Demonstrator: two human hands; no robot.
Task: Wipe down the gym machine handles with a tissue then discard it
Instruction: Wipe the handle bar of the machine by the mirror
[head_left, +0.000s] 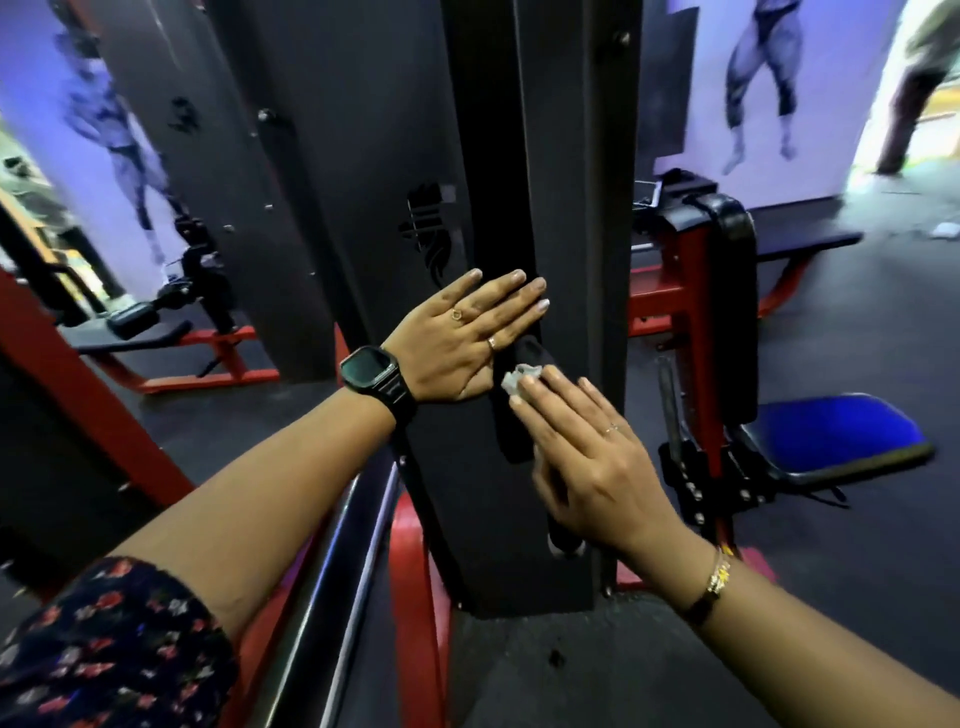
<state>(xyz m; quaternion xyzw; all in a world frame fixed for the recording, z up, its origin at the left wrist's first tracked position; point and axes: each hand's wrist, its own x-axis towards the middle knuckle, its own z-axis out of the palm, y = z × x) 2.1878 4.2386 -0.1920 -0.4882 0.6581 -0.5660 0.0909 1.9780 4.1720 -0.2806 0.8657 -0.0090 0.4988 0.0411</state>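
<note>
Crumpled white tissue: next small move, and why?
Probably slide the right hand down, dragging the crumpled white tissue along the black padded handle: the tissue sits near its top end, and the left hand rests flat on the black machine panel.

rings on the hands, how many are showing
3. A patterned ring and a plain band on the left hand, a thin ring on the right hand. Others may be hidden.

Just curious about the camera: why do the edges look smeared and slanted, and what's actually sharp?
Head view: the left hand, right hand and tissue at centre are fairly sharp; the purple-lit wall poster and overexposed doorway near the edges are blurred; the wide lens makes the black column lean.
</note>
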